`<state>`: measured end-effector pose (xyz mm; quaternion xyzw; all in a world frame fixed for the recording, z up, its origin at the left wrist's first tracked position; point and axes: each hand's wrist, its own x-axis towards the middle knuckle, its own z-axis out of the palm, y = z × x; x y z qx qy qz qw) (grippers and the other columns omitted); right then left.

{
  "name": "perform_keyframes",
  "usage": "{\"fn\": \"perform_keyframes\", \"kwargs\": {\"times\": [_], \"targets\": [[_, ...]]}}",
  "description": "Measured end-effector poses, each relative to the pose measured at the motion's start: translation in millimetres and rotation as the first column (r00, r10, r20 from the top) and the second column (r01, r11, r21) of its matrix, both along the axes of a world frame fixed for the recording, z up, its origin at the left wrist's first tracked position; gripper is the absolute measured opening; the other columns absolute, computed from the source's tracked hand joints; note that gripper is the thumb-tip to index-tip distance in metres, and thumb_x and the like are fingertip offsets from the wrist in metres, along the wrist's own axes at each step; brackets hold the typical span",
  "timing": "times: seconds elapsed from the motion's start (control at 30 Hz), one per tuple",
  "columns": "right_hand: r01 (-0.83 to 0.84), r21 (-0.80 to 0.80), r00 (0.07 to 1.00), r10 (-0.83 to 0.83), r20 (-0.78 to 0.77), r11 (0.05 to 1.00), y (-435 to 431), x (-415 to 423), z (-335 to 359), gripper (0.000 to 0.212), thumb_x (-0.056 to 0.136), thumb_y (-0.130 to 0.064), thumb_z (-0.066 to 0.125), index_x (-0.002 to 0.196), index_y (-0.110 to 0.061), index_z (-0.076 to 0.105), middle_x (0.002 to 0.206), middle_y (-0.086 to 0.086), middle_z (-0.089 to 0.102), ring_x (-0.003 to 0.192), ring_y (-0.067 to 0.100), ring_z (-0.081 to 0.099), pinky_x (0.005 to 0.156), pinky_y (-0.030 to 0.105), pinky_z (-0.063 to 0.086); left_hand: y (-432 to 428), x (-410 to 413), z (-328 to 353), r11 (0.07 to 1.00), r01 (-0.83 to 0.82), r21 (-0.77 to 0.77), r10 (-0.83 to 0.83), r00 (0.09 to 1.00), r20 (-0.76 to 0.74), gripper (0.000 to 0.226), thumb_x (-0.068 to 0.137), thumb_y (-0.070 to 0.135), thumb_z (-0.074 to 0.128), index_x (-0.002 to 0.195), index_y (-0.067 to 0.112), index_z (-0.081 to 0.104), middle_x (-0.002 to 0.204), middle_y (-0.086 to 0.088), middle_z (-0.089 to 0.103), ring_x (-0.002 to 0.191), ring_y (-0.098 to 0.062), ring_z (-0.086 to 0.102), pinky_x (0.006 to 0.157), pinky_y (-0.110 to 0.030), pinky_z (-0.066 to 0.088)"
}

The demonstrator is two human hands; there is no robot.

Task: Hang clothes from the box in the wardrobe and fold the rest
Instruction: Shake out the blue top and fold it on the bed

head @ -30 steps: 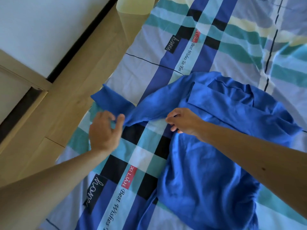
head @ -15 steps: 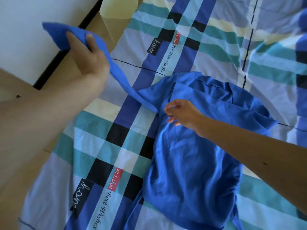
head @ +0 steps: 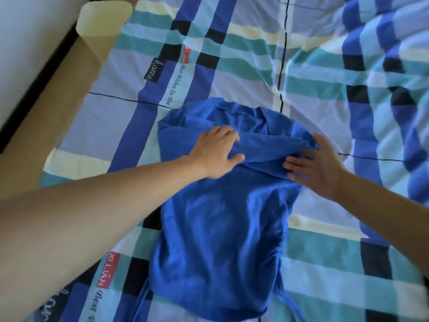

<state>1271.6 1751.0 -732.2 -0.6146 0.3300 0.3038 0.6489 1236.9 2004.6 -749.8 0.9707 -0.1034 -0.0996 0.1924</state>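
A bright blue garment (head: 218, 224) lies spread on the checked bedsheet (head: 232, 73), collar end away from me. One blue sleeve (head: 267, 147) is folded across its upper part. My left hand (head: 216, 152) presses flat on the left end of that sleeve, fingers spread. On the sleeve's right end my right hand (head: 318, 168) lies palm down with straight fingers. Thin blue drawstrings (head: 290, 305) trail from the hem near me.
A wooden bed frame (head: 58, 108) runs along the left, with a pale rounded corner post (head: 104, 18) at the top left. A rumpled checked quilt (head: 394, 77) lies bunched at the right. White wall and a dark strip are beyond the frame.
My left hand carried the sleeve from up by the wall down across the garment and let go of it. My right hand moved to the right end. Both hands now lie flat.
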Motion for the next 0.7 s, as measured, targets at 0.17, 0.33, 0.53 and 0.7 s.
{"fn": "perform_keyframes", "kwargs": {"times": [0.17,0.33,0.53,0.7], "targets": [[-0.083,-0.757,0.927,0.329,0.181,0.649,-25.3,10.4,-24.1,0.018,0.084,-0.029,0.068,0.088,-0.015,0.057,0.088,0.010,0.063,0.071,0.024,0.058,0.060,0.031,0.042,33.4,1.9,-33.2,0.966,-0.017,0.257,0.021,1.000,-0.011,0.065,0.096,0.048,0.053,0.148,0.012,0.037,0.157,-0.012,0.032,0.145,-0.030,0.029,0.116,-0.050,0.023],[-0.174,-0.894,0.488,0.825,0.286,0.413,-6.0,45.9,-19.0,0.036,0.087,-0.020,0.070,0.118,-0.012,0.054,0.115,0.010,0.056,0.106,0.031,0.052,0.090,0.045,0.045,66.6,13.7,-32.7,0.948,-0.131,0.291,0.094,0.986,0.138,0.040,0.097,0.037,0.055,0.122,0.006,0.058,0.120,-0.016,0.056,0.116,-0.038,0.052,0.098,-0.053,0.037],[-0.503,-0.862,0.297,0.927,-0.229,-0.052,-0.3,52.2,-23.7,0.031,0.089,-0.034,0.068,0.066,-0.021,0.052,0.078,0.001,0.052,0.099,0.036,0.058,0.088,0.042,0.049,90.3,38.8,-14.5,0.901,-0.008,0.434,0.015,1.000,-0.012,0.014,0.102,0.021,0.049,0.103,0.010,0.056,0.105,-0.015,0.065,0.099,-0.037,0.061,0.089,-0.045,0.040],[-0.410,-0.911,0.381,0.913,-0.145,0.027,16.2,68.9,-25.0,0.100,0.064,-0.054,0.087,0.144,-0.021,0.036,0.145,0.012,0.037,0.136,0.036,0.036,0.113,0.052,0.029,79.5,84.0,-9.1,0.914,-0.131,0.383,0.184,0.978,-0.103,0.110,0.074,0.056,0.079,0.155,0.014,0.018,0.156,-0.019,0.024,0.145,-0.038,0.025,0.116,-0.051,0.030]]}}
